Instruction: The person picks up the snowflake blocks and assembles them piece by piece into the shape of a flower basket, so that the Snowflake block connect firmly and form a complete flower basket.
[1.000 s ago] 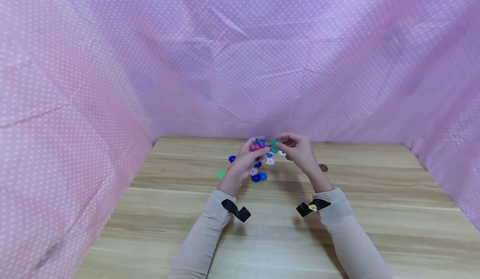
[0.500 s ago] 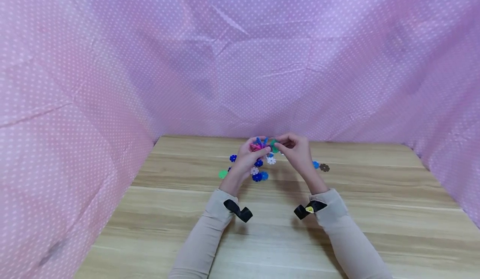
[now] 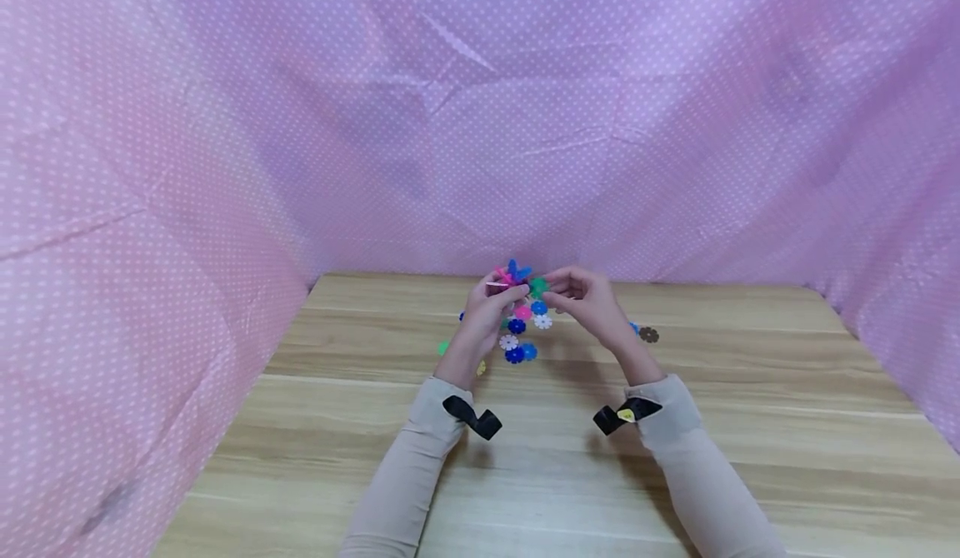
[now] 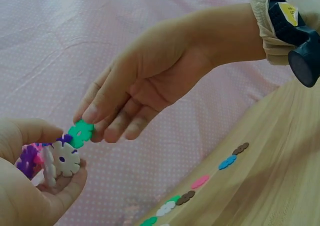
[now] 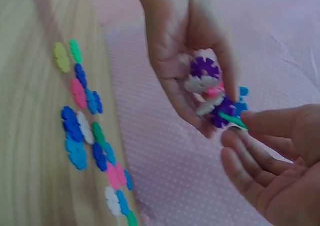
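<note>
My left hand [image 3: 504, 293] grips a cluster of interlocked snowflake discs [image 3: 513, 276], held above the wooden table [image 3: 525, 475]. In the right wrist view the cluster [image 5: 212, 88] shows purple, white, pink and blue discs lying in the left palm. My right hand [image 3: 553, 290] pinches a green disc [image 3: 537, 286] and holds it against the cluster's edge. The left wrist view shows the green disc [image 4: 81, 132] under the right index fingertip, touching a white disc [image 4: 64, 159] of the cluster.
Several loose discs [image 3: 519, 337] of blue, white, pink and green lie on the table beneath the hands, and a brown disc [image 3: 648, 335] lies to the right. Pink dotted cloth [image 3: 480, 125] walls the table at the back and both sides.
Both hands have lifted the cluster a little and drawn closer together. The green disc now meets the cluster's edge, and more loose discs show beneath the hands.
</note>
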The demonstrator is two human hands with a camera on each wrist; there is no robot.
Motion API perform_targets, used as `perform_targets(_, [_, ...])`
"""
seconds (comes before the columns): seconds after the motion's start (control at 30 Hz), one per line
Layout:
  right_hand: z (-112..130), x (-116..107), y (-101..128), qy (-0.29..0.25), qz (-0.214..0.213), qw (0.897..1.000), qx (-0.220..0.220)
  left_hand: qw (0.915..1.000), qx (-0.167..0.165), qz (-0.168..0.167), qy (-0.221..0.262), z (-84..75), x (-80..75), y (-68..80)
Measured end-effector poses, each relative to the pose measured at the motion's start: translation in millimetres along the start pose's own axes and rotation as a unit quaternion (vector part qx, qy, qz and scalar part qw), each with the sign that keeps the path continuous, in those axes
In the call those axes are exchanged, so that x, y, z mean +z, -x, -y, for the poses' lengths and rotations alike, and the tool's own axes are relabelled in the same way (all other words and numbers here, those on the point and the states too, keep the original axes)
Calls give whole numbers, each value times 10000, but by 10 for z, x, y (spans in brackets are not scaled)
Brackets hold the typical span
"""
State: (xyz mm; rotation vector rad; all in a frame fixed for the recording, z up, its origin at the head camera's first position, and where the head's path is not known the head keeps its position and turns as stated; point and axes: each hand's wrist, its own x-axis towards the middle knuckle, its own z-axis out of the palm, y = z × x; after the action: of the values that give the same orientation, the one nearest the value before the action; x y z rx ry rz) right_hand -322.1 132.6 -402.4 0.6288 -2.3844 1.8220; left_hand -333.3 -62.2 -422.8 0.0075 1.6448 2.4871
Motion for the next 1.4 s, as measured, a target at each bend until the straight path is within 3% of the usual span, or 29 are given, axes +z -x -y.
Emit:
perform_targets(0.2, [35,-227,55,285,82,9989,363,9994,-49,-34,344,8,-14,2])
perform_targets(0.47, [-90,-709,169,1121,288,9921,485,9997,-112,-11,194,-29,-29,13])
perform_targets(0.67, [-291,-1061,310,2115,540,9752,378,9996,-183,106,203,-16,-33,11])
perform_targets(0.8, [-453,-1232,395,2470,634,9656,507,9995,-222,125,160,3,-27,4])
perform_targets(0.97, [-599,-1334,449,2632,913,9578,702,9995,-279,91,121,23,-6,-12])
perform_targets(1.23, [-849,-1391,439,2892,1420,9448,597,9992,-343,165,-82,-4,6,9])
perform_targets(1.4, [-917,-1398,417,2984,1489,9405,655,9989,-345,285,-111,-8,15,9])
